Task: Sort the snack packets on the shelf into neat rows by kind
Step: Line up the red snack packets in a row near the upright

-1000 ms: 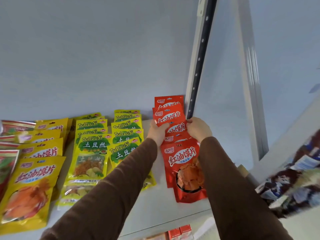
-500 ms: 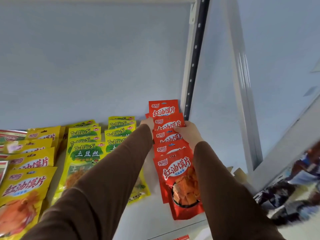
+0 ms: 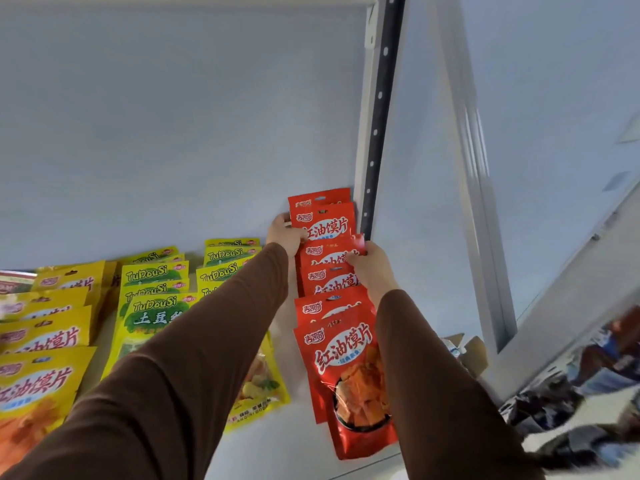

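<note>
At frame centre, my left hand (image 3: pixel 284 234) and right hand (image 3: pixel 372 268) both gripped the red packet row (image 3: pixel 332 271) edges.

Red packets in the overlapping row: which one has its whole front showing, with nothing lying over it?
The frontmost red packet, nearest the shelf edge. Its window is visible; every packet behind shows only its top strip.

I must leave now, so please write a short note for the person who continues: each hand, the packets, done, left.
Left hand: holds the left edge of the rear red packets.
Right hand: pinches the right edge of a red packet in mid row.
Done: red row runs front to back by the shelf post; green-yellow TuDouSi packets in two rows.
Left: square the red row; yellow packets at far left look loose.
</note>
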A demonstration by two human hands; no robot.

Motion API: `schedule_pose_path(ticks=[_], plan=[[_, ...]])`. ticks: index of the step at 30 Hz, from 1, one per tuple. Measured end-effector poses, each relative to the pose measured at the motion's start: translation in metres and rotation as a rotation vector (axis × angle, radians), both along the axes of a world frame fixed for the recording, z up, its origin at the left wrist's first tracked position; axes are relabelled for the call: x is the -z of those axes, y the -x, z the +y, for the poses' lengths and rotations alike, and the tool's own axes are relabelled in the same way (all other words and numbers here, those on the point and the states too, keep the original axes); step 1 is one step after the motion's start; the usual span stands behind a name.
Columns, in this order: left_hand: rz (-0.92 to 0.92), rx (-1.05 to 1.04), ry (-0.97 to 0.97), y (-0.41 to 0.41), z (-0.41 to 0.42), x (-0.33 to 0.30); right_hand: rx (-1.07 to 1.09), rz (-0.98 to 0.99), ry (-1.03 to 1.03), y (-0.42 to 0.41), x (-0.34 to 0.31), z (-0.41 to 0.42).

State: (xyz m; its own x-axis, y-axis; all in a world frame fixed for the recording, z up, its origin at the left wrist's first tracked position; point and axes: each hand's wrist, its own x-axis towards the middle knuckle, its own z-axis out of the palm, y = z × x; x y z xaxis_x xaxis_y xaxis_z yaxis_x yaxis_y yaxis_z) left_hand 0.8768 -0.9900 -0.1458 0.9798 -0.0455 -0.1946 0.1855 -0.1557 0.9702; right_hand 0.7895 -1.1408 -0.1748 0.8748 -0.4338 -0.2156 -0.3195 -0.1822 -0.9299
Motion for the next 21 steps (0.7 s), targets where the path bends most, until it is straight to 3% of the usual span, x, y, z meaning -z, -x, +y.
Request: schedule_pose_path(ticks=[11,15,21], plan=[[-0.114,-0.161,-0.109,0.018,-0.007,-0.01,-0.01,0.115,-0.046,0.002,0.002,-0.003],[-0.11,-0.128,0.021,0.082,0.003,-0.018,-0.008,0.088,-0.03,0.007,-0.004,-0.003],[0.15,0.006,0.272,0.194,0.035,0.012,0.064,-0.022,0.043,0.032,-0.015,-0.002]])
